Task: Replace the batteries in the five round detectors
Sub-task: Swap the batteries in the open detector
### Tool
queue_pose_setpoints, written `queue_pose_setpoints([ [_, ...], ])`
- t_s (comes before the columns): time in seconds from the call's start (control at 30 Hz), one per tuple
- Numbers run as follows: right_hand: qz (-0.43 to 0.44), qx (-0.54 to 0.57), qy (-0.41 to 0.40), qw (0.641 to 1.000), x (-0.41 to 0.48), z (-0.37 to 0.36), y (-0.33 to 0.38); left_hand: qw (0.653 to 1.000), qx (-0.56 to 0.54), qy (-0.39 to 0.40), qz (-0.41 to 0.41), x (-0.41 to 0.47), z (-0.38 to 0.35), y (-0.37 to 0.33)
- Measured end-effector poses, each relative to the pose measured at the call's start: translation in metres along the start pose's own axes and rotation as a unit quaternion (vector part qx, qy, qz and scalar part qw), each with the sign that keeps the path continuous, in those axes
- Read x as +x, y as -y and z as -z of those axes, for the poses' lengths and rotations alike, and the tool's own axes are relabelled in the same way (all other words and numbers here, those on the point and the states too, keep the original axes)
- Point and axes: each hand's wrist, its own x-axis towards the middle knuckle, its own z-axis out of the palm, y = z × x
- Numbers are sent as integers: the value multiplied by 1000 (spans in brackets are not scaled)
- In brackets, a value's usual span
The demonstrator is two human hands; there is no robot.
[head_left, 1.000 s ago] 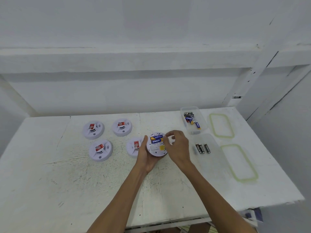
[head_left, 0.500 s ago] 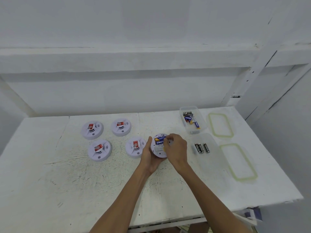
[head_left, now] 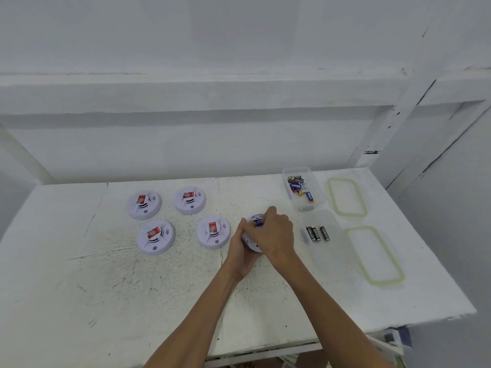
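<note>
**Fifth detector in hand, cells going in**

At the left of the bench point(head_left: 106, 288) four round detectors lie face up in two rows: far row point(head_left: 144, 205) and point(head_left: 190, 200), near row point(head_left: 156, 237) and point(head_left: 213, 232). Each one carries a red sticker point(head_left: 141, 199) on its middle. There is print on the stickers, but it is too small for me to read.

Just beside the near-right one, the left hand point(head_left: 240, 245) holds the fifth detector point(head_left: 253, 244) turned on its back; its grip is curled round the left rim. The right hand point(head_left: 276, 235) lies across the top with bent fingers at the blue cells point(head_left: 257, 223) in the compartment. If it pinches a cell or only presses it, I cannot tell.

I judge this is the seating of fresh cells in the first unit. The next move will need a firm push until they sit flat, and then the cover closed.

Further right, an open tub point(head_left: 318, 200) keeps blue and dark batteries point(head_left: 300, 185), and their lettering is not readable. Nearer, three black batteries point(head_left: 313, 233) lie in a clear tray point(head_left: 329, 251); they have white writing, illegible. Two green-edged lids point(head_left: 346, 197) and point(head_left: 374, 254) lie at the far right.
</note>
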Motion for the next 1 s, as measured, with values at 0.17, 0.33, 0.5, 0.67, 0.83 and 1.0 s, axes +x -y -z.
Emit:
queue_pose_setpoints([
  [0.17,11,-54,36,998,6,-6,6,999,29,10,-12,5,10,3],
  [0.33,36,-74,71,994,12,2,-4,998,52,22,-2,5,15,-4],
  [0.5,59,-64,71,994,11,5,-4,999,43,12,5,9,20,-3],
  [0.67,46,-69,71,994,13,6,-5,999,38,15,6,11,17,0],
  [0.83,37,-73,73,994,11,7,5,997,71,21,1,12,20,-4],
  [1.0,75,-114,64,989,3,4,11,999,42,27,5,11,22,-4],
])
